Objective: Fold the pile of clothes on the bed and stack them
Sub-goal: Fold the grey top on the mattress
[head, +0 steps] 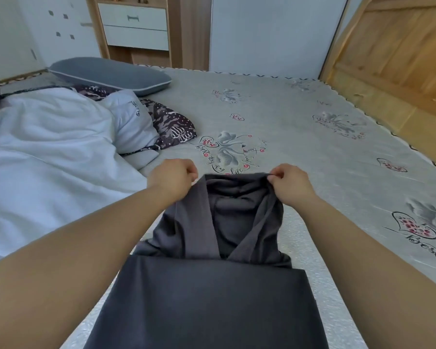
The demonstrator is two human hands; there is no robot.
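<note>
A dark grey garment (219, 222) lies on the bed (312, 152) straight in front of me, its near part flat and smooth, its far end lifted and slack. My left hand (173, 176) grips the far left corner with curled fingers. My right hand (291, 183) pinches the far right corner between thumb and fingers. The fabric sags between the two hands. A pile of clothes (61, 152), mostly white with a dark patterned piece (173, 127), lies on the left of the bed.
A grey pillow (108, 75) lies at the back left. A wooden cabinet with white drawers (134, 23) stands behind the bed, and wooden panelling (393, 54) runs along the right edge. The printed grey sheet stretches bare to the right.
</note>
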